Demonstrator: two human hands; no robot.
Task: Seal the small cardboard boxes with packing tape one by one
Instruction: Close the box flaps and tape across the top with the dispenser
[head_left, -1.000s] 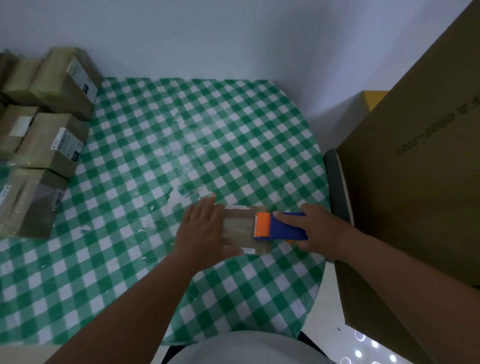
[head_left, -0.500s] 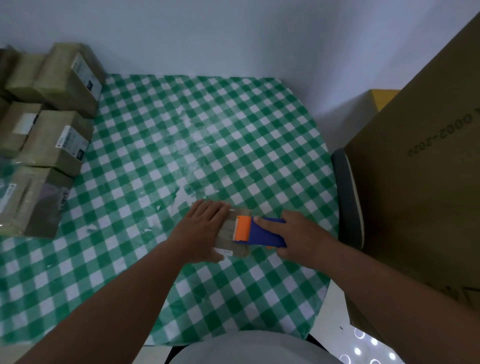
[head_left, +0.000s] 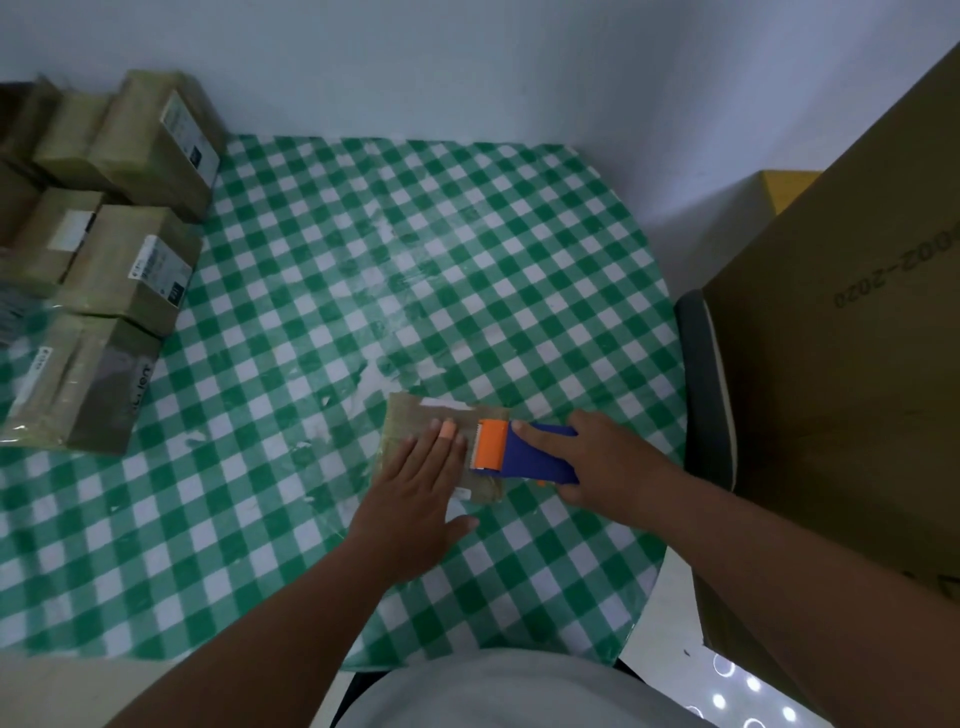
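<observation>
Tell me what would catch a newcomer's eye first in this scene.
The orange-and-blue tape dispenser stands out, gripped by the right hand on a small cardboard box near the table's front edge, with the left hand pressed flat on the box beside it. The green-and-white checked tablecloth fills the view. More small boxes are stacked at the table's far left.

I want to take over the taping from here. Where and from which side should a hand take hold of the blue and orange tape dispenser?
Grip the tape dispenser by its blue body, coming from the right, as the right hand does now. Its orange toothed end points left onto the small box, so the blue part is the free, safer end. The left hand lies flat on the box.
</observation>
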